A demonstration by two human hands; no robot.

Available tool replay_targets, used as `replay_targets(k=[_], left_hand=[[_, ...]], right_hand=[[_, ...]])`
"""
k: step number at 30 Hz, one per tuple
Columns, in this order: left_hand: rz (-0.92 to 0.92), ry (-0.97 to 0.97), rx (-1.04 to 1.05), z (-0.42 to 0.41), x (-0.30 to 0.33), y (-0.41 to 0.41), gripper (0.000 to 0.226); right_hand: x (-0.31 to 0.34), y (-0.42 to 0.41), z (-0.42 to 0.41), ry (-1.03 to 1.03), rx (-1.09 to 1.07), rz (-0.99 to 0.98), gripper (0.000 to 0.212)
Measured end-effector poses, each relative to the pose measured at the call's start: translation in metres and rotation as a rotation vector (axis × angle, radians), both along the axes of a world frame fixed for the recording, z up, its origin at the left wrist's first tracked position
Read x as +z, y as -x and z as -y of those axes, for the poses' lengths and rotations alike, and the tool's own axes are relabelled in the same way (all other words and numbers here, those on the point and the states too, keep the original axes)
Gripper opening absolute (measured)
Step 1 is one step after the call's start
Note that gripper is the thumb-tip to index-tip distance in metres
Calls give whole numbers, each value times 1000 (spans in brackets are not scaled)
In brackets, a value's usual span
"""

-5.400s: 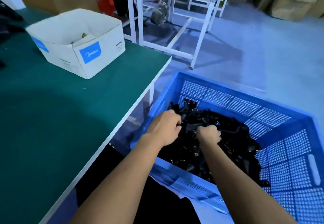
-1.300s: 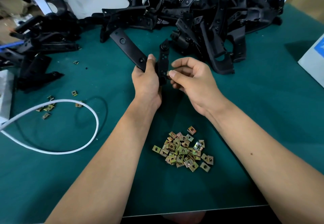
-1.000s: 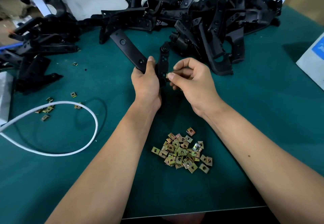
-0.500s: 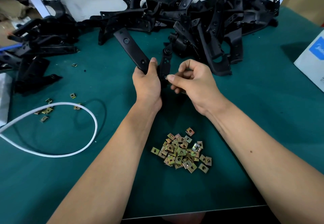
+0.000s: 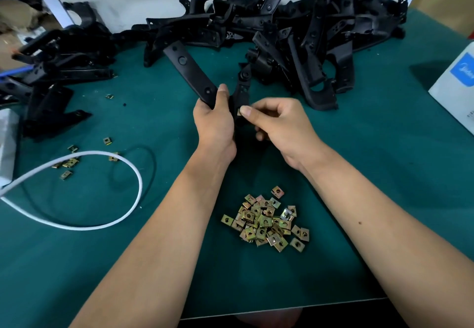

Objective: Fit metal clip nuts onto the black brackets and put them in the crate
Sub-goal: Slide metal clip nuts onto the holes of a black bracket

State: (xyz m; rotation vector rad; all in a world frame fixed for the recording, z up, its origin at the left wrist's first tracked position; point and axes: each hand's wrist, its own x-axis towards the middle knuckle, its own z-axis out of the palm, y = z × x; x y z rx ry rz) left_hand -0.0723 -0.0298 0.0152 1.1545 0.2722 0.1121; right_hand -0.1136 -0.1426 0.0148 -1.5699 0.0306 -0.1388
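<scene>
Both hands are kept at the middle of the table (image 5: 77, 263), as half a second earlier: the left hand (image 5: 215, 125) is wrapped round the black bracket (image 5: 191, 73), whose long arm points far-left, and the right hand (image 5: 279, 125) is pinching a clip nut (image 5: 239, 111) between thumb and forefinger against the bracket's shorter upright tab. Little has changed since a second ago; the nut is now seen pressed closer onto the tab edge, so seating is judged nearly done but not confirmed, since the nut is mostly hidden by the thumb. A pile of loose clip nuts (image 5: 266, 221) lies near, between the forearms; unfitted brackets (image 5: 295, 32) are heaped along the far side. A white cable (image 5: 107, 221) loops at left. The crate is not in view, so the drop-off is judged still ahead.
</scene>
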Motion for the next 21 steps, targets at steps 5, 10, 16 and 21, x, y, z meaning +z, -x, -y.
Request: replay_targets(k=[5,10,16,21], left_hand=[[-6,23,24,1,-1,0,18],[45,-14,76,3,-3,1,21],[143,-165,65,4,-8,-3,25],[168,-219,73,-4,-10,-9,24]], right_hand=[[1,-1,7,4,55,27,13],[0,0,6,55,81,56,13],[4,-1,18,231,96,50,16],[25,5,45,624,467,1,11]])
